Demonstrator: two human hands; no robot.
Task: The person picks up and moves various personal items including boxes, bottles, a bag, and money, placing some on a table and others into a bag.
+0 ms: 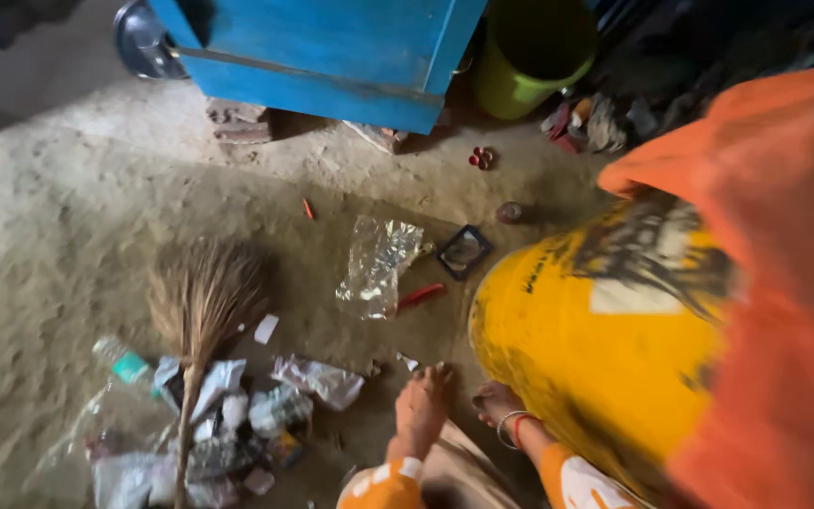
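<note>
Head view: the hands are not shown, so their grip cannot be told; the broom [202, 311] is laid left of the bare feet [423, 410], bristles pointed away.

An orange cloth [784, 283] is blurring across the right side, running off the top, right and bottom edges and covering part of the yellow drum [595, 349] — the drum's far side is lying hidden behind it. The broom [202, 302] handle is running off the bottom edge among the litter [190, 443], whose pieces are too jumbled to tell apart. The top edge is cutting the blue box [332, 57] and the green bucket [529, 57]. A metal dish [138, 42] is sitting half behind the box. Red bits [482, 157] near the bucket are showing too small to tell — likewise the dark heap [595, 123] beside them. The bottom edge is cutting off the legs above two feet [423, 410].
</note>
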